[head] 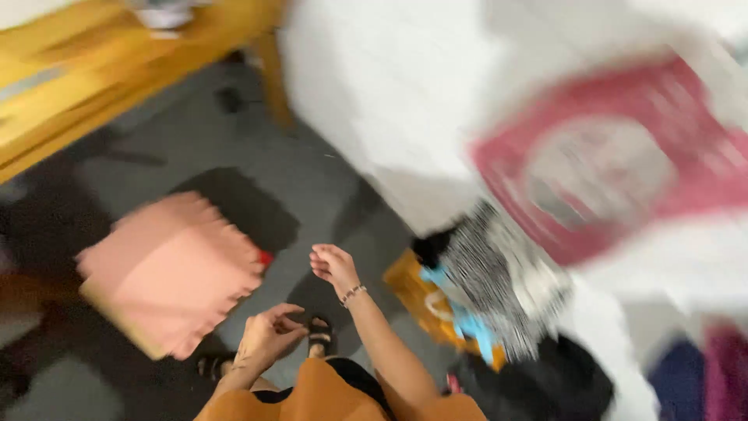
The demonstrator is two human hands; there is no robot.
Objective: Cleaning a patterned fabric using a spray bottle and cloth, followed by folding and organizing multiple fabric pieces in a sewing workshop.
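The frame is smeared by motion. My left hand [267,337] hangs low in the middle with fingers loosely curled and nothing in it. My right hand [333,265], a bracelet at its wrist, is a little higher and also empty, fingers apart. A pink fringed cloth [167,273] lies on the floor to the left of both hands, close to my left hand. Below the hands I see my orange garment [327,398] and a sandalled foot [319,337].
A heap of clothes [499,288] with a black-and-white striped piece, blue and orange items lies right of my hands. A white bed surface [405,93] carries a red and white patterned item [615,164]. A yellow wooden piece of furniture [101,70] stands top left on the grey floor [234,140].
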